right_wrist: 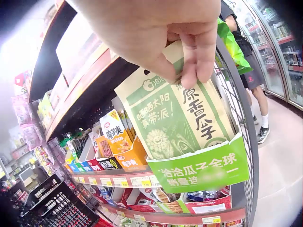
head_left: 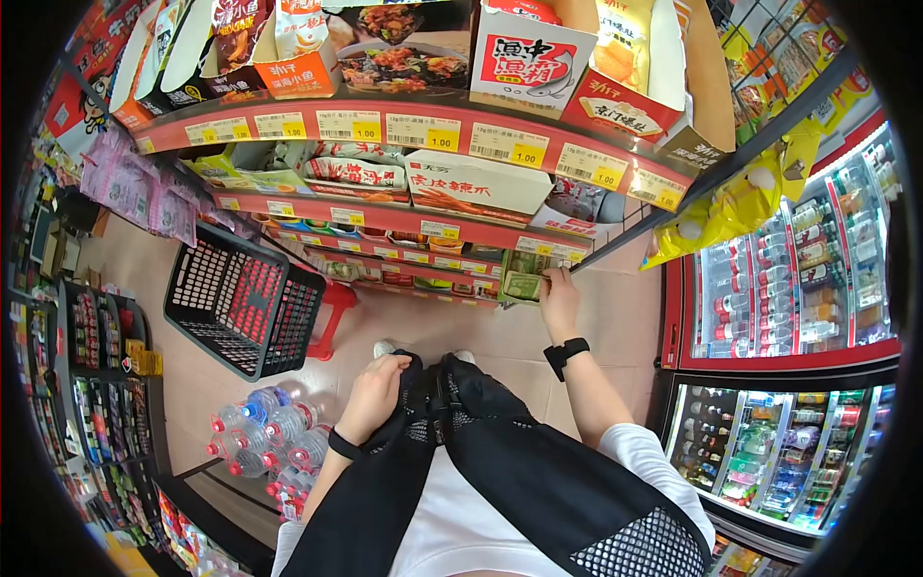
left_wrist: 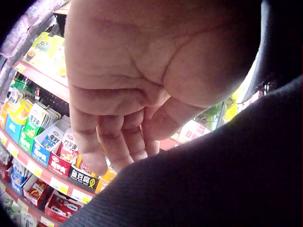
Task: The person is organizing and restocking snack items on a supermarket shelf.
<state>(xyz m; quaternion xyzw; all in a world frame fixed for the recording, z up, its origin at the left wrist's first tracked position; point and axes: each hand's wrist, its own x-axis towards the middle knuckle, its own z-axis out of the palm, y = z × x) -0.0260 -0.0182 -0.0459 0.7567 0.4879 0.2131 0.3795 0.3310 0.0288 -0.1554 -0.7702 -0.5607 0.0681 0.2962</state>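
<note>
On the tall red-edged snack rack (head_left: 311, 125), a green-fronted card box (right_wrist: 199, 172) could drag forward with its flat green-and-beige paper bag (right_wrist: 158, 120).
A snug fit would be the cause: the bag stands inside, its top pinched by the right hand (right_wrist: 156, 33). The black wire-mesh panel (right_wrist: 242, 97) just beside it (bordering the rack's end) may limit sideways room; a dark grey plastic basket (head_left: 286, 313) is well apart, leftward. The left hand (head_left: 373, 396), loosely bent, holds nothing visible.

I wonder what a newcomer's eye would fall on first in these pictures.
Probably the green packet, pinched at its top by the right hand, in a green display box. Next might come the black basket, at left in the head view, with clear bottles lower down.
</note>
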